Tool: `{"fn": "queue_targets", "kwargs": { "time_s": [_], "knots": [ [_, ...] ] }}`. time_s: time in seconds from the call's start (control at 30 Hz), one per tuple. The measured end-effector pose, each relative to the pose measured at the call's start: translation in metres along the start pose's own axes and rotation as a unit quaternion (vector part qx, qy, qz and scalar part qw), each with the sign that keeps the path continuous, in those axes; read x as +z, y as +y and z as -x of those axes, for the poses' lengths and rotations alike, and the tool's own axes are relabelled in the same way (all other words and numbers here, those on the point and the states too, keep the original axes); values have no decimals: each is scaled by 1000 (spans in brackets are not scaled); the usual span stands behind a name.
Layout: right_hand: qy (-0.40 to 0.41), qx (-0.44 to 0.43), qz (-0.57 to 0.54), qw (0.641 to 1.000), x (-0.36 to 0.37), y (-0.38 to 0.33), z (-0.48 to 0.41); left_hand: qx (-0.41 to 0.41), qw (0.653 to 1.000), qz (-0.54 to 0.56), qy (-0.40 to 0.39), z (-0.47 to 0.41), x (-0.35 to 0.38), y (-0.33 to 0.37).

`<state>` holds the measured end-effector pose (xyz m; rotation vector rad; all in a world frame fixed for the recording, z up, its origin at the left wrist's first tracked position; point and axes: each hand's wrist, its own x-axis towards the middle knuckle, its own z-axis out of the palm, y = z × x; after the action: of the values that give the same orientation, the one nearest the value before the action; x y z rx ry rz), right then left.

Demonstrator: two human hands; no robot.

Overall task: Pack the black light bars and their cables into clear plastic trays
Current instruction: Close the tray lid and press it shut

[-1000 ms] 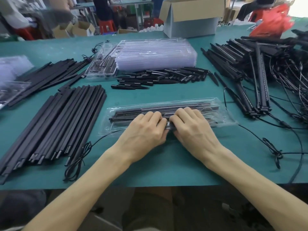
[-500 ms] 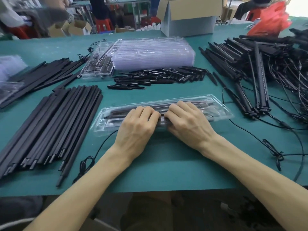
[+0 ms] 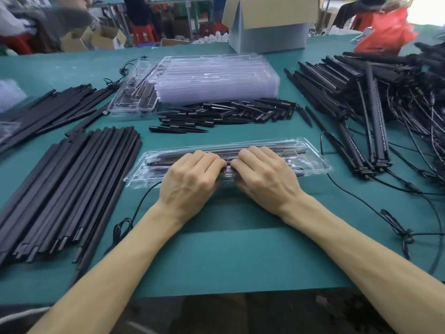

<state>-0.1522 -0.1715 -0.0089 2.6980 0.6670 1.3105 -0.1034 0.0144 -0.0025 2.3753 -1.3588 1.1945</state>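
1. Light bars (image 3: 159,162) lie lengthwise in the clear plastic tray (image 3: 315,162), which sits just above the middle of the frame on the green surface (image 3: 228,249).
2. Over the last second your hands have not left it. Your left hand (image 3: 192,177) and right hand (image 3: 265,174) remain side by side at the tray's middle, almost touching.
3. The fingers are what changed. They lay flatter across the tray a second ago; now the knuckles stand up and the fingertips bear down.
4. Each grip is narrow, with the fingers curled over the near light bar (image 3: 227,175) along the tray's near side. Your thumbs are hidden, so you cannot tell whether they pinch from below.
5. The tray sits slightly further left in the frame, but so does everything around it. That is probably your head moving, not the tray.
6. This looks like the seating step, with the bar being pressed home into its slot and not yet released.
7. The cable (image 3: 142,203) runs from under your left hand out of the tray, down to a coil at lower left on the surface. It still has to go in.
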Motion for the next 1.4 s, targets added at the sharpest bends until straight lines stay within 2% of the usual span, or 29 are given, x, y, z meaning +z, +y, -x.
{"fn": "queue_targets", "kwargs": {
  "time_s": [0.2, 0.7, 1.03, 1.4],
  "knots": [
    [4, -1, 3, 1000, -4, -1, 3, 34, 999, -6, 26, 3, -2, 1],
    [-6, -16, 7, 1000, -4, -2, 2, 28, 999, 0, 25, 4, 2, 0],
    [-13, -12, 3, 1000, -2, -3, 2, 27, 1000, -9, -4, 3, 1, 1],
    [0, 30, -6, 1000, -3, -7, 1, -3, 1000, -16, -5, 2, -2, 5]
  ]
}}
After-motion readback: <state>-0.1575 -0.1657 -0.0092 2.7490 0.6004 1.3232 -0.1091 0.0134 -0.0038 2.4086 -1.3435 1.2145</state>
